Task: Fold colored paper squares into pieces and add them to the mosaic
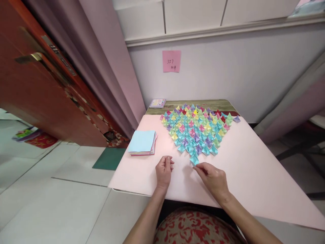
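Patterned clothing [198,226] | pink tabletop [254,179] — folded papers [191,124] | right grip [214,179] pinching blue paper [194,159] — left grip [164,171] curled | floor [63,206], curtain [109,61]

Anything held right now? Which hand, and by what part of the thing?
Right hand: a light blue folded paper piece, pinched by its near tip. Left hand: loosely curled, nothing visible in it.

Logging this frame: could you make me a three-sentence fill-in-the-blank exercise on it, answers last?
1. The right hand pinches a boat-shaped piece folded from ____.
2. The paper stack shows light ____ on top.
3. The pink note on the wall bears the number ____.

Missing words: paper; blue; 357.
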Demonstrator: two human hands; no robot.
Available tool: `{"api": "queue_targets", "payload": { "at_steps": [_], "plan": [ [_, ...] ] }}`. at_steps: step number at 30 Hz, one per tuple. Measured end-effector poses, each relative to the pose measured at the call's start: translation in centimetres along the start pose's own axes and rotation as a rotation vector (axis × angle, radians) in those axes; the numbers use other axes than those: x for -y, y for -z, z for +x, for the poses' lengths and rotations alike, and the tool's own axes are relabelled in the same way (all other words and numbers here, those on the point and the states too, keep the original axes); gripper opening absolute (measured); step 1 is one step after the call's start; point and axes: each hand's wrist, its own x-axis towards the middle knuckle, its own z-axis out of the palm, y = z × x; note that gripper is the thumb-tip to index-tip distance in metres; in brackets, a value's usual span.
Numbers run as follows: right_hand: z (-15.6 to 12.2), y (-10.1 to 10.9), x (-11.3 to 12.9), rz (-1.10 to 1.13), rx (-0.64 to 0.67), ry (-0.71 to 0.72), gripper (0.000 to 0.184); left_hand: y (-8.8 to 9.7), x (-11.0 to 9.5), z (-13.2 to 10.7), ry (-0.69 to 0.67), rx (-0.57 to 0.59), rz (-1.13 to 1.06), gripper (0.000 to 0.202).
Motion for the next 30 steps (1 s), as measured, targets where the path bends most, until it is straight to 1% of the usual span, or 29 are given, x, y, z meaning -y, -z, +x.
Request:
{"api": "queue_targets", "payload": {
  "at_steps": [3, 7, 11, 18, 22, 30],
  "plan": [
    [-0.6, 0.0, -0.6, 0.020, -0.035, 0.010, 0.028, 0.0, 0.3, 0.1, -0.024, 0.003, 0.023, 0.033],
    [-0.7, -1.3, 0.1, 0.027, -0.026, 0.086, 0.028, 0.1, 0.3, 0.1, -0.039, 0.008, 0.035, 0.032],
    [0.1, -2.8, 0.7, -0.029, -0.027, 0.113, 0.030, 0.3, 0.3, 0.0, -0.043, 0.007, 0.032, 0.032],
    [1.9, -4.6, -0.1, -0.103, -0.024, 0.104, 0.030, 0.3, 0.4, 0.2, -0.030, -0.009, 0.034, 0.035],
    [2.1, -5.1, -0.2, -0.133, -0.024, 0.099, 0.029, 0.4, 0.4, 0.2, -0.026, -0.006, 0.038, 0.035],
    [2.1, -5.5, -0.3, -0.151, -0.038, 0.093, 0.027, 0.5, 0.4, 0.2, -0.026, -0.009, 0.055, 0.035]
  ]
}}
